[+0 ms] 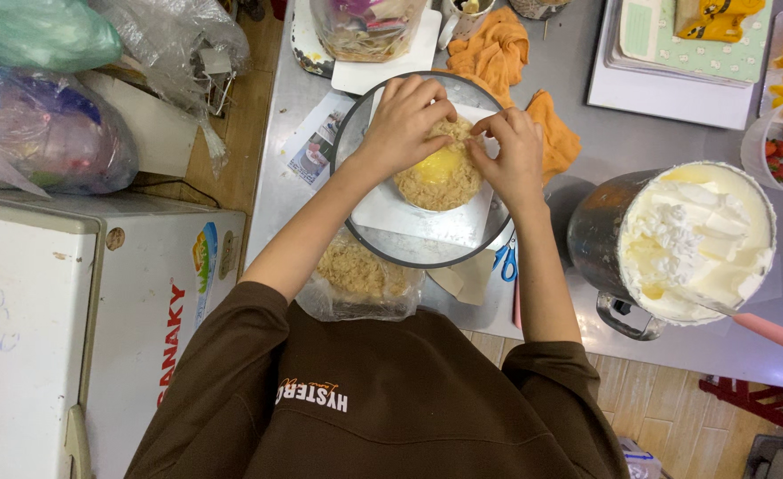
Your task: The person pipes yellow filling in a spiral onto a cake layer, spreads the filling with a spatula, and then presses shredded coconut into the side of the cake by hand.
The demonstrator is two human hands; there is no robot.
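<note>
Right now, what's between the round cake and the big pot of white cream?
The person's right hand and forearm cross there in the head view, above the turntable rim; blue scissors lie lower.

Brushed steel worktable (586, 142) carries: round glass turntable (382, 248), orange cloth (498, 53), metal cream-filled pot (675, 239), blue-handled scissors (506, 263), clear bag of golden flakes (356, 279).

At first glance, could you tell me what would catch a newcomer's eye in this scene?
At centre, the left hand and right hand press shredded topping onto a small round cake with a yellow middle, sitting on a turntable. To the right stands a metal pot heaped with whipped cream.
</note>
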